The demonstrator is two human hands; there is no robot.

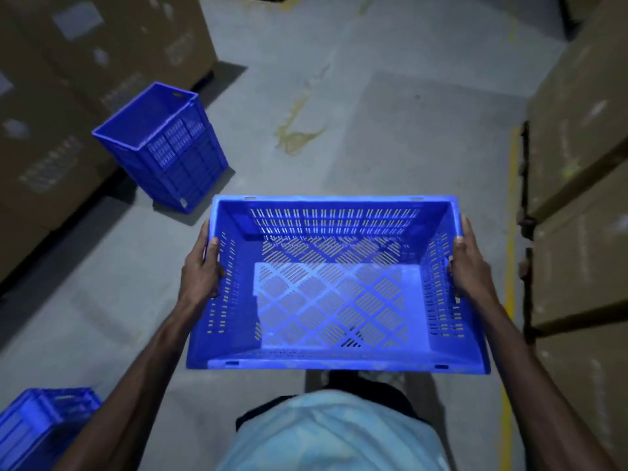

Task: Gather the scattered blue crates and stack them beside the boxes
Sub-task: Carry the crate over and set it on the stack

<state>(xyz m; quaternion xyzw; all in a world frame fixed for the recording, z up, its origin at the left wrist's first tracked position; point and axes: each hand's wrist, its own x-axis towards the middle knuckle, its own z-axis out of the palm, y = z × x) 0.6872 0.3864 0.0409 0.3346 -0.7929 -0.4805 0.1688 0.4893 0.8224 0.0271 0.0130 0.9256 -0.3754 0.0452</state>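
I carry an empty blue perforated crate [336, 360] level in front of my waist, above the floor. My left hand [201, 266] grips its left wall, thumb over the rim. On the opposite wall, my right hand [469, 263] holds on the same way. A stack of nested blue crates [170, 147] stands on the floor ahead to the left, next to the cardboard boxes [68, 96]. Another blue crate [40, 426] shows partly at the bottom left corner.
Tall cardboard boxes [584, 164] line the right side behind a yellow floor line [511, 232]. The grey concrete floor [390, 130] forms an aisle between the two rows of boxes, with a yellowish stain [295, 137] ahead.
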